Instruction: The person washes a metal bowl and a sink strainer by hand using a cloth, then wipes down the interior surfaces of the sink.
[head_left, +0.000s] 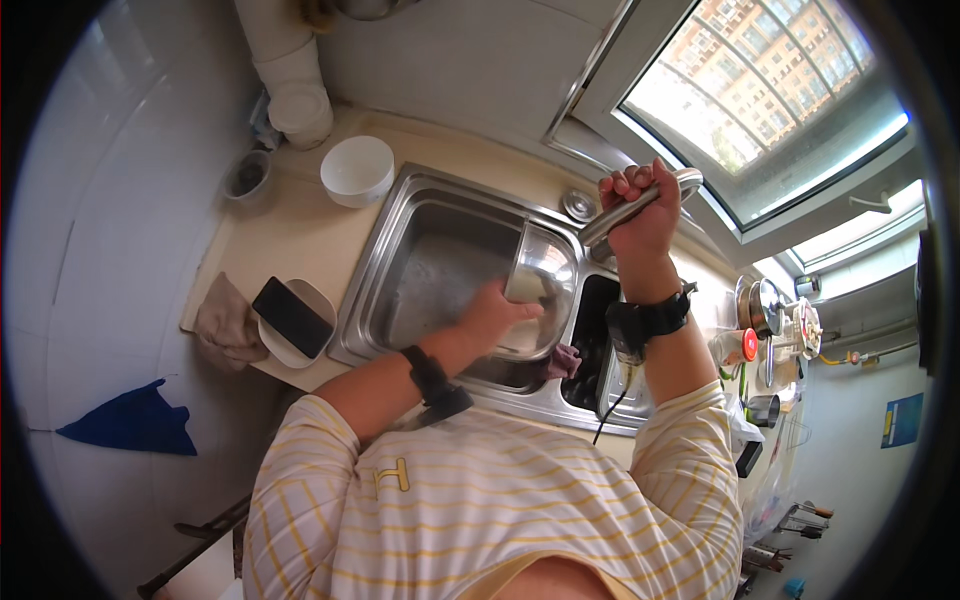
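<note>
My right hand (641, 202) is wrapped around the metal faucet (619, 219) behind the sink. Low in the larger bowl of the stainless steel sink (427, 277), my left hand (499, 319) holds a shiny steel basin (551, 259) by its rim. The thumb lies on the inner side, while the other fingers are partly hidden and blurred. This basin is tipped on its side against the right part of the bowl. A purple cloth (562, 361) hangs over the divider near the front, below the basin.
A white bowl (356, 176) stands on the counter behind left. Nearer, a dark phone (295, 316) rests across a white dish (324, 300) beside a beige cloth (225, 315). A window frame (817, 214) juts in at right. Jars and pots (750, 330) crowd the right counter.
</note>
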